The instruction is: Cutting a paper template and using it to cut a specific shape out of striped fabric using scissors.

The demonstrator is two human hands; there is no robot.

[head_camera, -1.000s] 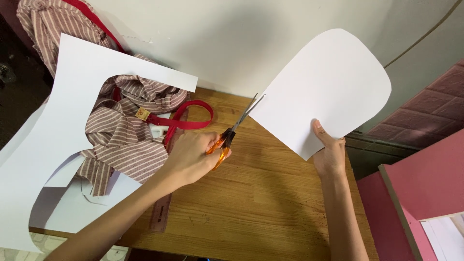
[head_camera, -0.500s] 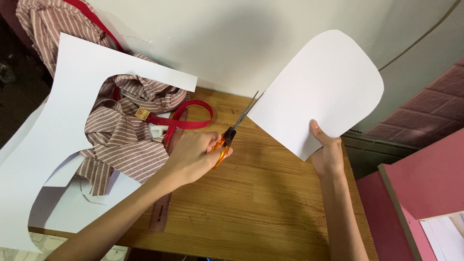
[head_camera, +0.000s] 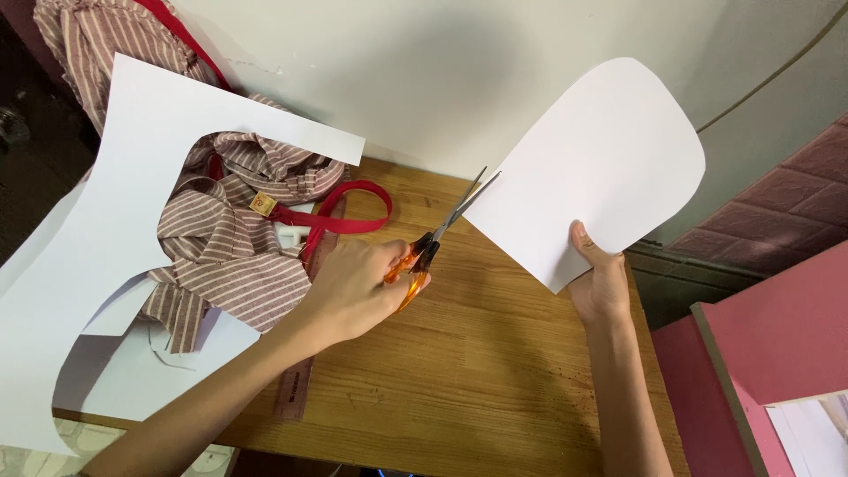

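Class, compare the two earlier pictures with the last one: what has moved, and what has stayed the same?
Very little moved. The right hand shifted its grip a touch lower on the cut-out white paper shape. The left hand keeps the orange-handled scissors open at the shape's edge. The striped cloth and leftover sheet lie unchanged.

You have two hands in view — your left hand (head_camera: 353,291) and your right hand (head_camera: 601,283). You hold one pair of orange-handled scissors (head_camera: 433,243) and one cut-out white paper shape (head_camera: 592,168). One large white paper remnant (head_camera: 71,265) with a hole cut from it lies to the left. There is one heap of striped fabric (head_camera: 238,256), one red strap (head_camera: 349,208), one ruler (head_camera: 296,389) — all on one wooden table (head_camera: 495,380). One pink box (head_camera: 777,353) stands at the right.
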